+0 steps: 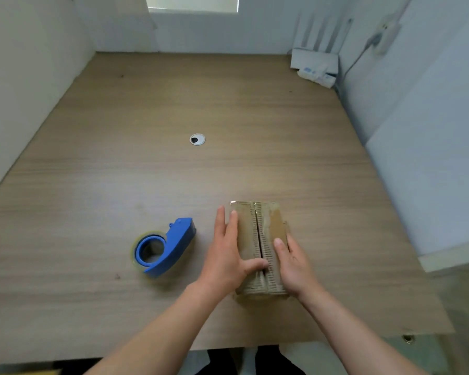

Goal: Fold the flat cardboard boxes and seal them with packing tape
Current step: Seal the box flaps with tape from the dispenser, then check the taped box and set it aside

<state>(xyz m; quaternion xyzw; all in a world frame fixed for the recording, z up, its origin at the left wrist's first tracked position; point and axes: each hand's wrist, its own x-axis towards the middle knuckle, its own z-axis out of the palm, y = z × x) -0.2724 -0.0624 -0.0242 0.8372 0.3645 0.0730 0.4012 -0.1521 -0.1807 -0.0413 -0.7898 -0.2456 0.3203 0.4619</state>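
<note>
Both forearms reaching in over the near edge of the tabletop (173, 104) to a small cardboard box (274, 226), set near the front and right of centre. Left hand (228, 250) laid flat along the box's left top flap, fingers straight and together, thumb stretched across the centre seam at the near end: pressing, not clasping. Right hand (293, 263) clasping the box's right side, thumb lying on the right flap, the other fingers over the right edge and out of sight. Top flaps shut, meeting along a narrow dark seam. Blue tape dispenser (165, 247) lying flat near the left hand, apart from it. Open wood beyond the box up to a round cable grommet (197, 139); in the far right corner, a white router (314, 58). Right edge of the tabletop not far from the box.
</note>
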